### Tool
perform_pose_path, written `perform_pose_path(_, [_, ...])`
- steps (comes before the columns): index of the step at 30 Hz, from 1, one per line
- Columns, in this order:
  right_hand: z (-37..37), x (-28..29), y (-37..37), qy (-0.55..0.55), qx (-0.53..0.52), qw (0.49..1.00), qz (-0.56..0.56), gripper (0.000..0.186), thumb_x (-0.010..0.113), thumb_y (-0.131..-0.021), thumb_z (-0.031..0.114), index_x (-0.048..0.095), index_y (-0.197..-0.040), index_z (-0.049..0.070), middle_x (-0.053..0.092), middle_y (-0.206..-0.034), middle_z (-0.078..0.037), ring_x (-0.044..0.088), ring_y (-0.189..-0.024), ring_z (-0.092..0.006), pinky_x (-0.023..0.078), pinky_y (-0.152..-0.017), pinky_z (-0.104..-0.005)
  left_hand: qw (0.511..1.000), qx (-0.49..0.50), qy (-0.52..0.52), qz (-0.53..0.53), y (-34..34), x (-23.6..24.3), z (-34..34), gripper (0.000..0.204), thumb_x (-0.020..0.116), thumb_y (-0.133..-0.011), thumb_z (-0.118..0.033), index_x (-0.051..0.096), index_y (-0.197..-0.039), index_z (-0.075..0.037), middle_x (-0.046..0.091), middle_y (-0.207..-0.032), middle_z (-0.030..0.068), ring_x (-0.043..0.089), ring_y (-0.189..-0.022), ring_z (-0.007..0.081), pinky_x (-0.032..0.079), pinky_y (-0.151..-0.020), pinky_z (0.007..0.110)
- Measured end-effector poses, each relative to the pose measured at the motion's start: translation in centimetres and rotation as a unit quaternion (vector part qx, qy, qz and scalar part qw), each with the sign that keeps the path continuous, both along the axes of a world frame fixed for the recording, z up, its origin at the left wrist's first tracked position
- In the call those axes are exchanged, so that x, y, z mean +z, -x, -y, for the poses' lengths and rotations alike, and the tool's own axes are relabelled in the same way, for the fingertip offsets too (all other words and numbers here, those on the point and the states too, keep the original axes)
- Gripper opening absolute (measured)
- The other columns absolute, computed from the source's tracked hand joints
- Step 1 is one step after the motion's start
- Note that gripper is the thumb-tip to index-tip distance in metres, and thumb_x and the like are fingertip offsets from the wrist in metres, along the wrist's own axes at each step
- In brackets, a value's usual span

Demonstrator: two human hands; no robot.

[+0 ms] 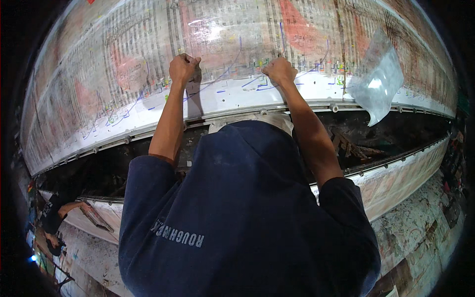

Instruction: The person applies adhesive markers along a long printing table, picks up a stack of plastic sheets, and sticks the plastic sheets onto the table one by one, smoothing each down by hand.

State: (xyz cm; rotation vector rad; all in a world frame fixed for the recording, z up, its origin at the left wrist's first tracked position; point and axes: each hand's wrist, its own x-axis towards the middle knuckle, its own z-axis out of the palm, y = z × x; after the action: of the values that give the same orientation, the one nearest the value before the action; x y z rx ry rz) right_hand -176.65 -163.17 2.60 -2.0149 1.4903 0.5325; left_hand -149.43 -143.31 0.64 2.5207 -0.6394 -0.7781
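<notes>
Both my arms reach forward over a long pale table stained with grey and red print and marked with blue lines and small coloured dashes. My left hand is closed, thumb and fingers pinched together, low over the printed surface. To its right, my right hand is closed too, its fingers curled near the border of print and white strip. Whatever either hand holds, if anything, is too thin or hidden to make out. A clear plastic sheet lies to the right of my right hand, hanging past the table's near edge.
A rail with small round stops runs along the table's near edge. Behind me stands a second printed table, with a dark gap between. At the lower left another person holds a rectangular frame. The floor looks stained.
</notes>
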Motion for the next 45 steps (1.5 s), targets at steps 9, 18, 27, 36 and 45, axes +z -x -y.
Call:
perform_pose_path(9, [-0.4,1.5,0.0,-0.027,0.042,0.999,0.019,0.030,0.074,-0.076,0.041,0.077,-0.090,0.014,0.075,-0.097,-0.007,0.069,-0.098,-0.0286,0.046,-0.082,-0.0465,1.000,0.007,0.010,0.006,-0.1,-0.3,-0.6,0.037,0.081,-0.074,-0.040,0.069,-0.076,-0.006,0.072,-0.077,0.0149,0.069,-0.075,0.0325,0.052,-0.071,0.042])
perform_pose_path(18, [-0.2,0.7,0.1,-0.013,0.036,0.999,0.031,0.032,0.078,-0.071,0.042,0.079,-0.090,0.016,0.075,-0.095,-0.011,0.070,-0.095,-0.0312,0.049,-0.086,-0.0458,0.999,0.002,0.029,0.025,-0.1,-0.5,-1.1,0.039,0.082,-0.073,-0.042,0.068,-0.072,-0.006,0.071,-0.075,0.0135,0.069,-0.074,0.0318,0.052,-0.069,0.042])
perform_pose_path(27, [-0.2,1.0,0.3,-0.002,0.053,0.997,0.053,0.029,0.079,-0.073,0.041,0.077,-0.082,0.013,0.074,-0.088,-0.012,0.070,-0.087,-0.0320,0.052,-0.077,-0.0454,0.997,-0.003,0.064,0.036,0.2,-1.2,-1.4,0.037,0.081,-0.074,-0.039,0.066,-0.071,-0.004,0.068,-0.073,0.0163,0.067,-0.074,0.0367,0.051,-0.069,0.046])
perform_pose_path(36, [0.1,0.9,-0.1,-0.032,0.043,0.998,0.018,0.028,0.080,-0.072,0.038,0.079,-0.089,0.015,0.075,-0.095,-0.012,0.070,-0.095,-0.0303,0.048,-0.087,-0.0459,0.997,-0.015,0.078,0.000,0.3,-1.0,-1.7,0.034,0.081,-0.074,-0.034,0.067,-0.071,-0.003,0.067,-0.080,0.0162,0.065,-0.079,0.0357,0.049,-0.073,0.046])
perform_pose_path(45, [0.1,0.9,-0.1,-0.034,0.048,0.998,0.013,0.027,0.080,-0.073,0.038,0.079,-0.089,0.017,0.075,-0.094,-0.011,0.071,-0.094,-0.0303,0.050,-0.086,-0.0455,0.994,-0.031,0.100,0.042,0.6,-0.7,-1.8,0.031,0.082,-0.073,-0.030,0.066,-0.071,-0.003,0.063,-0.083,0.0167,0.062,-0.083,0.0371,0.047,-0.076,0.047])
